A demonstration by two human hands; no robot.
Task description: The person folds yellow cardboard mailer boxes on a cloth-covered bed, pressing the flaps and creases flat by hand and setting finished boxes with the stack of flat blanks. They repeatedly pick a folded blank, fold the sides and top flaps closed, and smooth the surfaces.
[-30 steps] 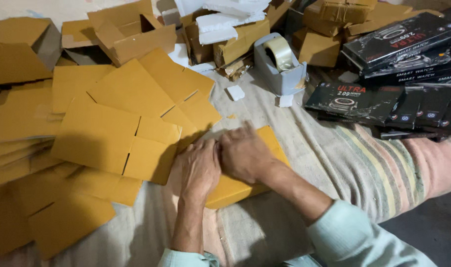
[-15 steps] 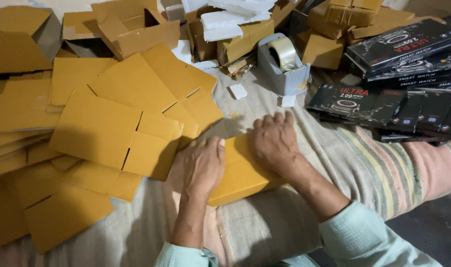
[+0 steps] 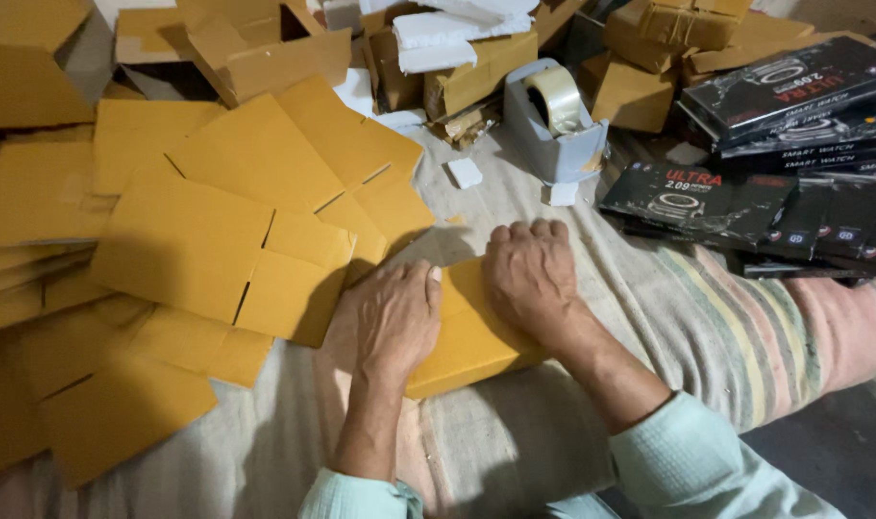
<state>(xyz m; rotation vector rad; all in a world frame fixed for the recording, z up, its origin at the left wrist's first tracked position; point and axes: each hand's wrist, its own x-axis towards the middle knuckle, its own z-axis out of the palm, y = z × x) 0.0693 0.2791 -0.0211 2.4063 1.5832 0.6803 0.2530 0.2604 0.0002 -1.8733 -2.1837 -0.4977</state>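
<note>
Head view: since half second ago, we see right hand (image 3: 531,279) slid back toward left hand (image 3: 392,320); both now flat, palms down, pressing small yellow-brown folded cardboard box (image 3: 467,341) on striped cloth (image 3: 745,336). Box directly beneath hands, long axis running lower-left to upper-right; hands equally near. Flat yellow-brown cardboard blanks (image 3: 183,240) lie left.

A pale cloth (image 3: 515,452) is covering the work surface, giving way to a striped blanket (image 3: 745,336) at the right. A dark floor (image 3: 832,452) is showing at the lower right corner. Warm, dim light is falling from above, casting soft shadows leftward.
</note>
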